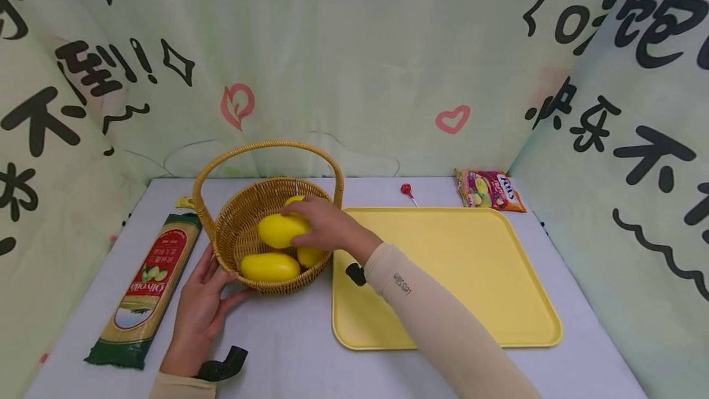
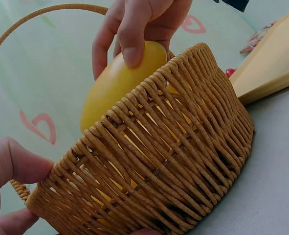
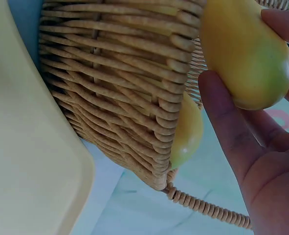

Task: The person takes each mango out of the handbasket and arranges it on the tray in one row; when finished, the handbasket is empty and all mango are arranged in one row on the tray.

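Note:
A wicker basket with a tall arched handle stands left of centre on the table, tipped toward me. My right hand grips a yellow mango over the basket's opening, thumb on one side and fingers on the other. Greenish colour shows on one end of this mango in the right wrist view. Below it, another mango lies inside against the near wall, and more yellow fruit is partly hidden by the right hand. My left hand holds the basket's near left side, at the rim.
A yellow tray lies right of the basket, under my right forearm. To the left is a long green-ended pasta packet, with a small yellow item behind it. At the back are a red lollipop and a colourful snack bag.

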Motion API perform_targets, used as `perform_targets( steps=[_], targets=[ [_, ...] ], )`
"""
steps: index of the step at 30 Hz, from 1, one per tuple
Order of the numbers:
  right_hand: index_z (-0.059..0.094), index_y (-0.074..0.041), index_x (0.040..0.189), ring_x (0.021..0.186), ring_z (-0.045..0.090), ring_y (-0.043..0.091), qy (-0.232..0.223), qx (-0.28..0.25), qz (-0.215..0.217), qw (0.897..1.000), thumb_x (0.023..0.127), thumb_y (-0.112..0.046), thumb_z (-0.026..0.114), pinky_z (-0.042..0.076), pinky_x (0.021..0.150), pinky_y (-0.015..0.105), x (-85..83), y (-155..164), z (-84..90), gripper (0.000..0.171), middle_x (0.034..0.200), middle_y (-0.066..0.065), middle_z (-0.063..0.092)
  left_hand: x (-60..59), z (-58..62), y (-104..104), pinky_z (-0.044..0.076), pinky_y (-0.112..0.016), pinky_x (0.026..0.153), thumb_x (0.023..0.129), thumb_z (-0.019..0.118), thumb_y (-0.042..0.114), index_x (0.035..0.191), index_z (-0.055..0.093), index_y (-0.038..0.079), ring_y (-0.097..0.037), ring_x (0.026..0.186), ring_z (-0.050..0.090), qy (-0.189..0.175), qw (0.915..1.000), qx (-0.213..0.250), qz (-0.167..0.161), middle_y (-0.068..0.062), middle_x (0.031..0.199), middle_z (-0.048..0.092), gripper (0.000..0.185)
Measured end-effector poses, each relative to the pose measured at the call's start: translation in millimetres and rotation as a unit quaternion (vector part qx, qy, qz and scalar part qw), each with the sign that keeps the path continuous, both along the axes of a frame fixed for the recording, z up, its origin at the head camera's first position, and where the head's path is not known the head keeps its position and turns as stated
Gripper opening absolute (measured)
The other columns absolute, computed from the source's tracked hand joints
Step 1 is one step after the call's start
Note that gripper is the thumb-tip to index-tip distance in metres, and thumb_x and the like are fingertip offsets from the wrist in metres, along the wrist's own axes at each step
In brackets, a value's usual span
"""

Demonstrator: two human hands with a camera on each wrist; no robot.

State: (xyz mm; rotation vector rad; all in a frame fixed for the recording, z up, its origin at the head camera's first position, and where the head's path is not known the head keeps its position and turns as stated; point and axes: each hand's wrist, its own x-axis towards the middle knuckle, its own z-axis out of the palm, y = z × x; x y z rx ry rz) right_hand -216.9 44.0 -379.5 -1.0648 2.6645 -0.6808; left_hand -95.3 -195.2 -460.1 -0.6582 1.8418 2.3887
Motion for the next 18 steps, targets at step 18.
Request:
perform_targets(
  steps=[18],
  targets=[
    [0.064, -0.012, 0.141, 0.115, 0.061, 0.026, 0.000, -0.170, -0.125, 0.977, 0.092, -0.025, 0.078, 0.059, 0.097, 0.041, 42.3, 47.4, 3.7, 0.053, 0.138, 0.009, 0.065, -1.0, -0.6, 1.9, 0.063, -0.052, 0.093, 0.103, 0.055, 0.004, 0.166, 0.020, 0.050, -0.025, 0.147, 0.044, -0.002, 0.9999, -0.009, 0.010, 0.005, 0.179, 0.017, 0.085]
  ],
)
